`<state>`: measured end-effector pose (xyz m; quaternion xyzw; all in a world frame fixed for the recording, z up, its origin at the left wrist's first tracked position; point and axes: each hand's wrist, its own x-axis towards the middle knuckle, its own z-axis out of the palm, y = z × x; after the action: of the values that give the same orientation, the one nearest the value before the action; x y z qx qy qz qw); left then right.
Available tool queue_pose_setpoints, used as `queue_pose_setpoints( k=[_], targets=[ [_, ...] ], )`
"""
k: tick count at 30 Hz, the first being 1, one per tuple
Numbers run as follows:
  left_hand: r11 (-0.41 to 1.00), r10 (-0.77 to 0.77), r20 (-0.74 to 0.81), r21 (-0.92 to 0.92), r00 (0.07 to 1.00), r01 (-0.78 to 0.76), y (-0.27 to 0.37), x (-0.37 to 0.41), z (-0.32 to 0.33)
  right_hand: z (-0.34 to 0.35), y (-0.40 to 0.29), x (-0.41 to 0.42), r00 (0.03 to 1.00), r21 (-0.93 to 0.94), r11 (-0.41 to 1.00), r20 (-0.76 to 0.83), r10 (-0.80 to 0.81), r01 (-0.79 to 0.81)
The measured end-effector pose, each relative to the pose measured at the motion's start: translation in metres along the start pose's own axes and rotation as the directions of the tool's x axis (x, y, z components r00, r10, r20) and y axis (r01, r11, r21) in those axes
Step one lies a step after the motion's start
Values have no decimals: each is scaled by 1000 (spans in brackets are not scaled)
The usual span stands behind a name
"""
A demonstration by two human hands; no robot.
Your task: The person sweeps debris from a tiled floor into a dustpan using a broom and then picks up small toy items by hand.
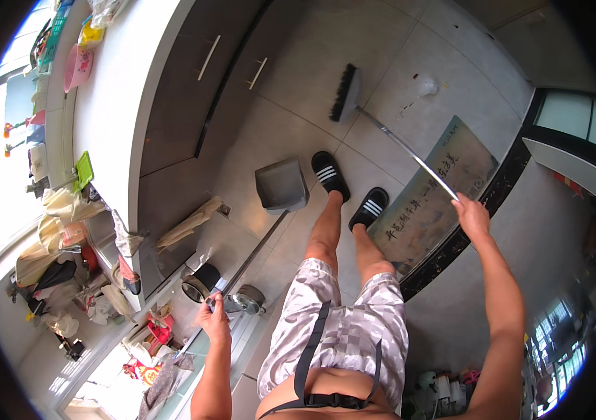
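Observation:
My right hand [473, 216] grips the top of a broom's metal handle, which slants across the floor mat. The broom head [346, 93], grey with dark bristles, is out on the grey tiles beyond my feet. In my left hand [214, 316] is the end of the long dark handle of a dustpan [282, 185]. That grey pan is at floor level, left of my slippered feet, its open mouth facing away from me. Whether anything lies in it is hard to tell. On the tiles right of the broom head lies a whitish clump [427, 86] with small dark bits near it.
Dark cabinets [182, 110] under a white counter [114, 105] line the left. A floor mat [434, 194] bearing writing lies along a black threshold [434, 261] on the right. A black bin [201, 282] and a round metal pot [248, 299] stand near my left hand.

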<state>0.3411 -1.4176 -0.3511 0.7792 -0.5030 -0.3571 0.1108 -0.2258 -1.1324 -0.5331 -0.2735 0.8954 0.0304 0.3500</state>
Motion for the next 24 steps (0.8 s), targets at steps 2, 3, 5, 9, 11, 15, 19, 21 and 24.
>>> queue_pose_setpoints(
  k=[2, 3, 5, 9, 11, 15, 19, 21, 24],
  targets=[
    [1000, 26, 17, 1, 1000, -26, 2, 4, -4, 8, -38, 16, 993, -34, 994, 48, -105, 107],
    [998, 35, 12, 49, 999, -36, 3, 5, -7, 8, -68, 22, 988, -62, 988, 72, -138, 143],
    [991, 76, 33, 108, 997, -79, 2, 13, -11, 26, -112, 47, 967, -73, 971, 142, -214, 225],
    [988, -20, 35, 156, 999, 15, 18, 10, -6, 52, -216, 92, 928, -6, 947, 197, -315, 322],
    [983, -32, 64, 184, 997, 20, 35, 19, 5, 78, -247, 120, 889, 11, 907, 191, -415, 421],
    [980, -49, 98, 199, 994, 29, 44, 55, 20, 93, -282, 176, 932, 13, 956, 221, -288, 293],
    [977, -99, 120, 201, 988, 73, 71, 72, 28, 69, -258, 197, 971, 80, 983, 159, -178, 167],
    [977, -78, 151, 208, 985, 45, 85, 85, 37, 60, -216, 196, 991, 164, 986, 131, 2, -23],
    [986, -33, 191, 168, 981, 0, 109, 96, 51, 43, -145, 170, 981, 168, 968, 89, 175, -188]
  ],
)
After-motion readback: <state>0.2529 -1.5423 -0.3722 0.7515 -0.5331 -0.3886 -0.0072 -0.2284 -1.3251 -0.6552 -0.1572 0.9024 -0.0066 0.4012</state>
